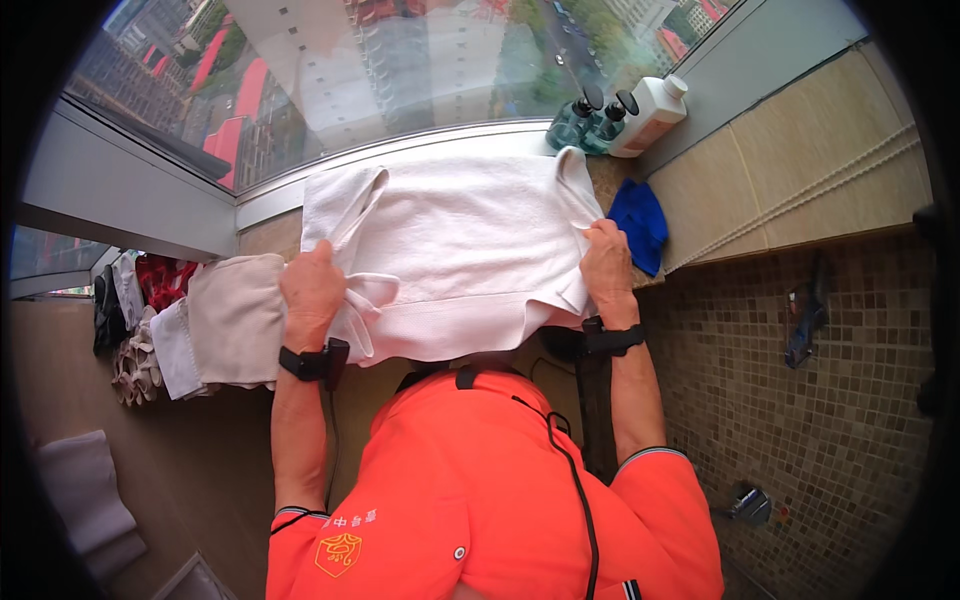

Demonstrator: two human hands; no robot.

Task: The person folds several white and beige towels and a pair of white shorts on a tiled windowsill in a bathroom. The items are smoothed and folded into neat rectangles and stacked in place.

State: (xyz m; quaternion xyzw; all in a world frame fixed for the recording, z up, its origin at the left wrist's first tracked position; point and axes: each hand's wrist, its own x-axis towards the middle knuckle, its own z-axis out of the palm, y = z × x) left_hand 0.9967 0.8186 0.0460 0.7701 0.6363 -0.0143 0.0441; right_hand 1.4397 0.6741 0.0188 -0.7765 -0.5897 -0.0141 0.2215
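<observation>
A white terry towel point(465, 232) lies spread over the stone window ledge, its near edge hanging over the front. My left hand point(313, 289) grips the towel's left side, where the cloth is bunched into folds. On the opposite side, my right hand point(606, 259) pinches the right edge, with a fold rising beyond it. Both sets of fingertips are partly hidden by the hands and cloth. A blue cloth point(637, 225) lies crumpled just right of my right hand. Close to my left hand rests a folded beige towel point(236, 319).
Two pump bottles point(589, 124) and a white capped jug point(651, 116) stand at the ledge's back right, against the window point(420, 67). Several garments point(142, 300) sit at the left. Beaded cords point(795, 196) cross the right-hand tiles. A wall fixture point(750, 501) protrudes lower right.
</observation>
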